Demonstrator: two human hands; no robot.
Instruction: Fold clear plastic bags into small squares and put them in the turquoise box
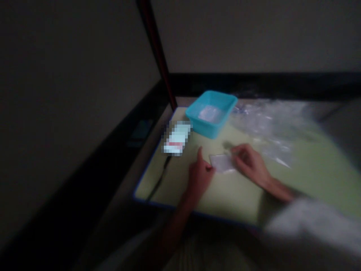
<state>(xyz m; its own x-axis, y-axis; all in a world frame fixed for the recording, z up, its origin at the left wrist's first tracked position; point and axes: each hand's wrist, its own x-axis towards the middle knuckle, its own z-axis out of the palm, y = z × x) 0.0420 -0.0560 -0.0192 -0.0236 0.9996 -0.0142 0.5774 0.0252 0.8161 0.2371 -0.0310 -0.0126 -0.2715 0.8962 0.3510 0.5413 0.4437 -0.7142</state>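
A small clear plastic bag [222, 163] lies flat on a pale green mat [242, 192]. My left hand [200, 173] grips the bag's left edge, index finger raised. My right hand [249, 162] pinches the bag's right edge with curled fingers. The picture is dim and blurred, so what is inside the bag cannot be made out.
A turquoise plastic tub [212, 112] with something pale inside stands beyond the hands. A heap of clear plastic bags [270, 124] lies to its right. A pixelated white object [177, 138] with a dark cable [159, 177] rests at the mat's left. A dark red pole [158, 52] rises behind.
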